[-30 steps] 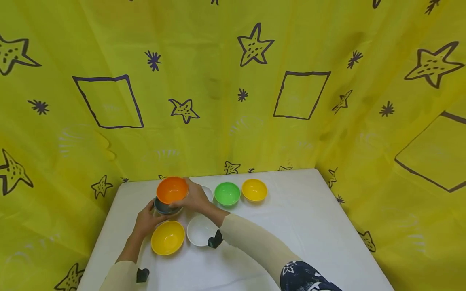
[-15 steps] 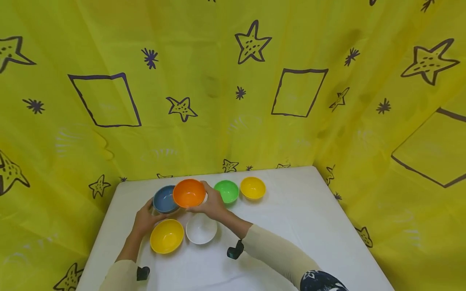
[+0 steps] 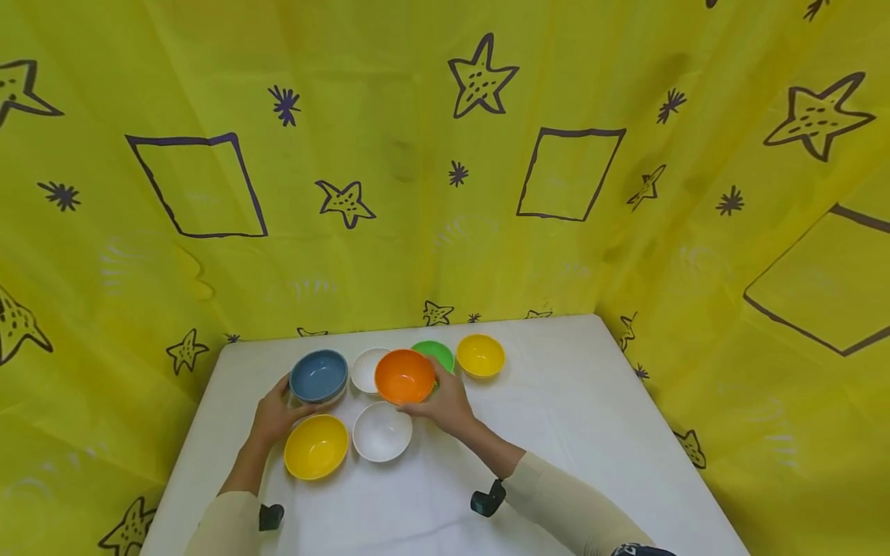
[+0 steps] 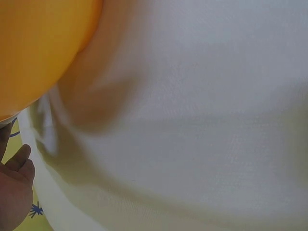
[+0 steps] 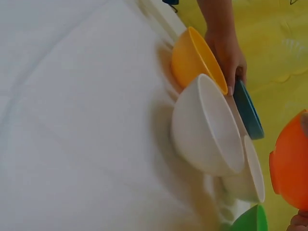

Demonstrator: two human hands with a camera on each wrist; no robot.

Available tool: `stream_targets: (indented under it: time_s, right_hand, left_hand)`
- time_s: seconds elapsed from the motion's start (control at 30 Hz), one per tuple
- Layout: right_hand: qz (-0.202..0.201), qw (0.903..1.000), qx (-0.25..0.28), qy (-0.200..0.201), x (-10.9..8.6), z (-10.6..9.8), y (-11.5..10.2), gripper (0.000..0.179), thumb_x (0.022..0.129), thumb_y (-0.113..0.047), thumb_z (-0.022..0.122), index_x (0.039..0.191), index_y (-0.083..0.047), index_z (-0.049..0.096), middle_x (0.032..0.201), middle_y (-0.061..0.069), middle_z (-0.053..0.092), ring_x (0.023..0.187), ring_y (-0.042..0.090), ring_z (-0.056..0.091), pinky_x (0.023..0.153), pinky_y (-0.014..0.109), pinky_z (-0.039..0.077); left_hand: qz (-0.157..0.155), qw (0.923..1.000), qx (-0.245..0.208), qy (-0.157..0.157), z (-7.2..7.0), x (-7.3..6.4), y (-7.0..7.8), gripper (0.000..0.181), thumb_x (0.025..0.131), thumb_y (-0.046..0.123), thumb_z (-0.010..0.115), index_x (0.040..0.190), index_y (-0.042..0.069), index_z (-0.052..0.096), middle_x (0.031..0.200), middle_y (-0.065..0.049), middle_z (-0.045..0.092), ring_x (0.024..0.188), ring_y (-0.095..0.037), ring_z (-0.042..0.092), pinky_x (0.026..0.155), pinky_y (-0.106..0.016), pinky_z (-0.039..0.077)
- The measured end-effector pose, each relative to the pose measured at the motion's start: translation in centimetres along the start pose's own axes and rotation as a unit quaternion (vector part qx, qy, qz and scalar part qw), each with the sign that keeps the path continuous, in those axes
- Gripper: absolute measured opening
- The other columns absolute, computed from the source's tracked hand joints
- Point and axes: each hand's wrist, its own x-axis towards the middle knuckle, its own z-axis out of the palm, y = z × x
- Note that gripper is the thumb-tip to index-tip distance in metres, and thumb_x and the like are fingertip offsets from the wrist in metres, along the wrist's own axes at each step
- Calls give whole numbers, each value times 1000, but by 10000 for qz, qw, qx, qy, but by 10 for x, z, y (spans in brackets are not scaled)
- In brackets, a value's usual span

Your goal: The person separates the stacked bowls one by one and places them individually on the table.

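My right hand [image 3: 448,401] grips the orange bowl [image 3: 405,376] by its right side and holds it up off the table. In the head view it partly hides the green bowl [image 3: 439,354] and the rear white bowl [image 3: 365,371]. My left hand [image 3: 274,417] holds the blue bowl [image 3: 318,376] with fingers and thumb around its near left side. Something pale shows beneath the blue bowl; I cannot tell whether it is another bowl. Near the left hand sits a larger yellow bowl [image 3: 316,448], beside the front white bowl [image 3: 382,432].
A smaller yellow bowl [image 3: 480,356] stands at the back right of the row. The white-covered table [image 3: 556,448] meets a yellow patterned curtain [image 3: 403,255] at its back edge. Dark wrist cameras [image 3: 488,499] hang at both sleeves.
My right hand has carried the orange bowl rightward, from above the blue bowl to in front of the green one. The left hand has stayed at the blue bowl.
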Motion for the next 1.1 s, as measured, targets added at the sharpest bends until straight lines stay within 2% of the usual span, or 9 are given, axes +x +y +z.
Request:
stream_targets:
  time_s: [0.1, 0.23, 0.43, 0.7, 0.97, 1.1]
  right_hand:
    - [84, 9999, 37, 63, -12, -6, 8, 107, 72, -29, 99, 156, 6, 42, 152, 22, 54, 138, 37, 54, 114, 56, 44]
    - [6, 9998, 147, 150, -29, -15, 22, 104, 71, -21, 98, 154, 7, 44, 152, 23, 54, 139, 40, 53, 116, 60, 40]
    - [-178, 9994, 40, 307, -48, -20, 44, 86, 67, -17, 98, 142, -5, 57, 131, 12, 70, 122, 34, 65, 108, 61, 49]
    - [168, 9992, -118, 342, -58, -20, 62, 82, 68, -22, 97, 138, -6, 57, 130, 10, 69, 117, 29, 66, 104, 53, 53]
    - [134, 9986, -243, 444, -60, -17, 71, 89, 65, -27, 100, 139, -5, 56, 130, 11, 70, 116, 30, 67, 104, 53, 54]
    - [88, 9982, -273, 522, -60, -15, 73, 98, 65, -28, 101, 145, 1, 53, 135, 18, 67, 121, 35, 66, 106, 54, 53]
  left_hand:
    - [-39, 10000, -49, -9, 0, -1, -1, 102, 85, 26, 90, 158, -13, 29, 159, -37, 34, 148, -55, 30, 122, -65, 25]
    - [-70, 9999, -95, -63, 0, 0, 0, 104, 85, 27, 90, 158, -14, 28, 159, -37, 32, 148, -56, 28, 122, -66, 24]
    - [-114, 9998, -130, -43, 1, 2, 0, 104, 85, 26, 90, 158, -13, 28, 160, -37, 32, 148, -56, 28, 122, -66, 24]
    - [-221, 9996, -166, -41, 2, 0, -1, 103, 86, 25, 90, 159, -12, 27, 161, -37, 31, 149, -56, 27, 122, -66, 23]
    - [-248, 9996, -129, -66, 2, 0, -1, 103, 86, 26, 89, 159, -12, 27, 161, -36, 31, 149, -55, 27, 123, -65, 23]
    - [-239, 9996, -155, -64, 2, 1, -2, 104, 86, 26, 90, 159, -12, 27, 161, -36, 31, 150, -55, 27, 123, -65, 22]
